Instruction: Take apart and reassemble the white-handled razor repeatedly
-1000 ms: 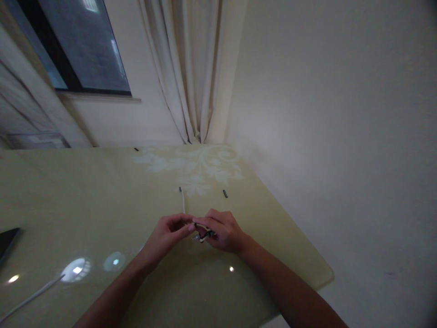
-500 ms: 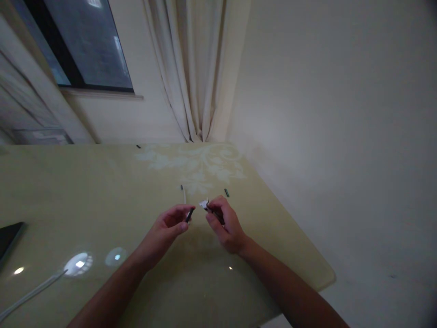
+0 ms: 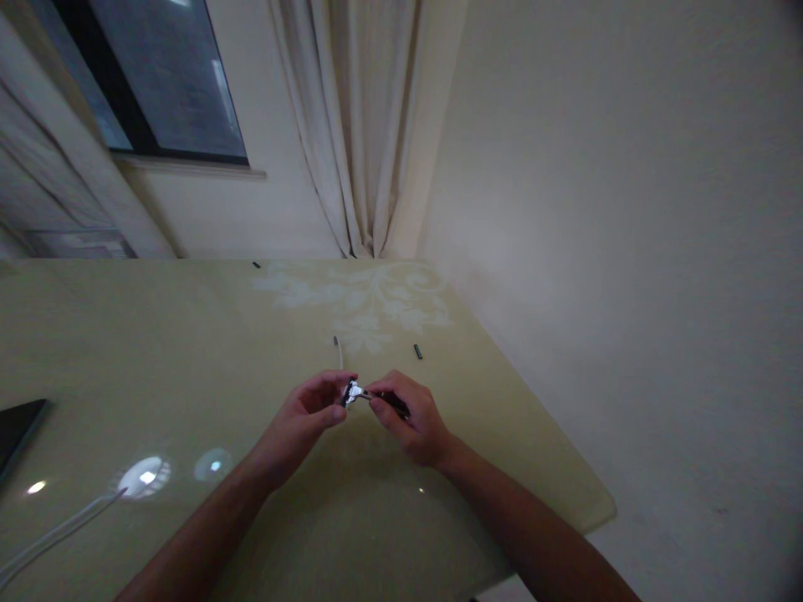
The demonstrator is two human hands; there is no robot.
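My right hand (image 3: 411, 418) is closed around the dark grip of a razor handle (image 3: 392, 405). The silver T-shaped head of the handle points left and meets a narrow black razor cartridge (image 3: 345, 393). Thumb and fingertips of my left hand (image 3: 314, 408) pinch that cartridge by its ends. Whether the two parts are locked together or only touching, I cannot tell. Just beyond my left fingers lies a thin white stick-like item with a dark tip (image 3: 339, 351), its near end hidden by the hand.
A small dark rectangular piece (image 3: 417, 351) lies beyond my right hand on the glossy table (image 3: 251, 351). Another small dark piece (image 3: 256, 265) is near the far edge. At left are a dark flat device (image 3: 20, 431) and a white cable (image 3: 59, 535). A wall (image 3: 595, 293) borders the right side.
My right hand has brought the razor handle left, so its silver head now meets the cartridge; a gap was there before. The left hand keeps its pinch.
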